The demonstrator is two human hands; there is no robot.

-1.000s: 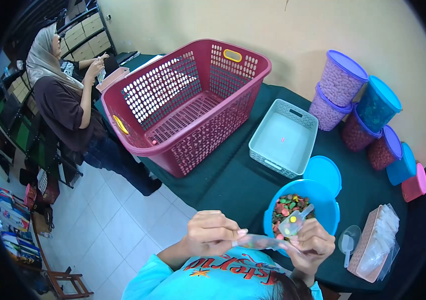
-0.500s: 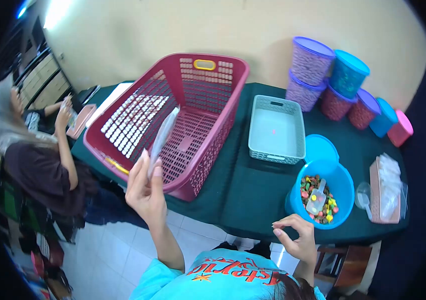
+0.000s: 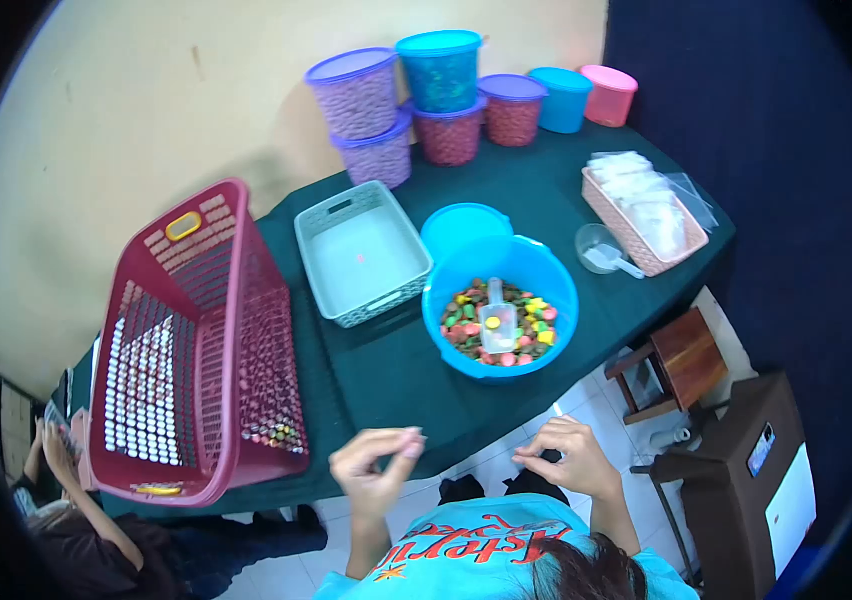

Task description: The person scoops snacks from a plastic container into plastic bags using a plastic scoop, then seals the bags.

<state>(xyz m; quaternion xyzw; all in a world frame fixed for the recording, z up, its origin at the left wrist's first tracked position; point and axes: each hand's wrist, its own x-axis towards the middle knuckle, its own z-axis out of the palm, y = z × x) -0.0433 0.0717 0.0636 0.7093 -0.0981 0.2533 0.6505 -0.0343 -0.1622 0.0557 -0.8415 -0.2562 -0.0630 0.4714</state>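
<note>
My left hand (image 3: 376, 468) is raised near the table's front edge, right of the maroon basket (image 3: 234, 400), with thumb and forefinger pinched together. My right hand (image 3: 576, 458) is also pinched, below the blue tub (image 3: 430, 318). Anything between either hand's fingertips is too small to make out. Colourful pieces (image 3: 486, 300) fill the bottom of the tub, and a clear scoop (image 3: 498, 328) lies on them. A bit of similar colour (image 3: 276, 434) shows through the basket's side. The grey-green tray (image 3: 361, 250) holds one tiny pink piece.
Lidded containers (image 3: 356, 95) stand along the back. A pink basket of clear bags (image 3: 631, 228) and a cup with a small scoop (image 3: 606, 255) are at the right. Another person's arm (image 3: 96, 520) is at the lower left. A wooden stool (image 3: 688, 355) stands beyond the table's edge.
The view has swung to the right. The clear packet is gone from my left hand, which is now lower and clear of the basket. Colourful pieces now show through the basket's side.
</note>
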